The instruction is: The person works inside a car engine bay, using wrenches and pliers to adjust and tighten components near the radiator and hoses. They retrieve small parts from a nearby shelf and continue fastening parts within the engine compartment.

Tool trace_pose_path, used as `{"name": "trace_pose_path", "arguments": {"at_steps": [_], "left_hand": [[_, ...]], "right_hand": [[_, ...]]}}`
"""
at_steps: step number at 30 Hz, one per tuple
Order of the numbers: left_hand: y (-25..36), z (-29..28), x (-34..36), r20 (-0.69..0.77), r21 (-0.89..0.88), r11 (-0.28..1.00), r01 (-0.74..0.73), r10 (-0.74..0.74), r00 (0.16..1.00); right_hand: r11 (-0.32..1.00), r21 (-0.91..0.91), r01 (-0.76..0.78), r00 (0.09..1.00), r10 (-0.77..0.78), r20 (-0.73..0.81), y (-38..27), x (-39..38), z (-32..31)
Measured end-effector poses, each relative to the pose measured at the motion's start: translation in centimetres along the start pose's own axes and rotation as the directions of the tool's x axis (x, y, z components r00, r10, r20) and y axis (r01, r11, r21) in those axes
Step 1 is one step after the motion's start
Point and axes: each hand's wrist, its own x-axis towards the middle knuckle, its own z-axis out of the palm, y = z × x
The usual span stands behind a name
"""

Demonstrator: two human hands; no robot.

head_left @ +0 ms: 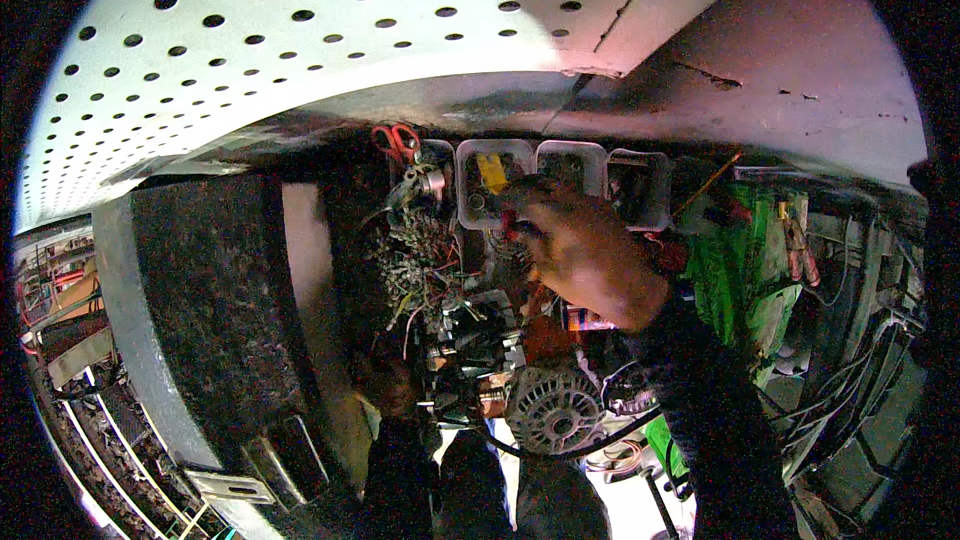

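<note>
My right hand [585,255] reaches forward over the work surface to the near edge of a row of clear plastic bins. Its fingers are curled around a small red piece [510,224], mostly hidden, whose kind I cannot make out. A yellow item [491,172] lies in the bin [461,185] just beyond the fingers. My left hand [388,385] is low in deep shadow, beside a cluster of dark metal parts [470,340]; its fingers are hard to see. Between my forearms sits a round, slotted metal housing [557,412], like an alternator's. Above my lap, a black cable curves under it.
A heap of wires and small metal scraps [415,255] lies left of the bins, with red-handled scissors [397,143] behind it. A white perforated panel [300,40] rises at the back. Green plastic [725,280] and loose cables [850,370] are at right; a dark box [215,310] stands left.
</note>
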Motion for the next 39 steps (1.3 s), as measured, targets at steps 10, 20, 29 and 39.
{"name": "trace_pose_path", "arguments": {"at_steps": [10, 20, 29, 39], "left_hand": [[-0.5, -0.7, 0.6, 0.120, -0.080, 0.991, -0.104, 0.113, 0.986], [-2.5, 1.0, -0.3, 0.024, -0.052, 0.974, -0.222, 0.224, 0.974], [-2.3, 0.1, -0.7, -0.065, 0.077, 0.966, -0.245, 0.250, 0.966], [-0.1, -1.8, 0.5, -0.011, -0.004, 0.935, -0.356, 0.356, 0.935]], "right_hand": [[0.567, 0.329, -0.755, 0.641, 0.529, 0.557, -0.5, -8.2, -10.4], [0.618, 0.565, -0.547, 0.828, 0.301, 0.472, 3.5, -8.3, 2.0], [0.918, -0.169, -0.360, 0.918, 0.380, 0.110, 2.2, -7.4, -4.2], [0.950, -0.071, 0.304, 0.952, -0.305, -0.013, 3.4, 4.5, -1.9]]}}
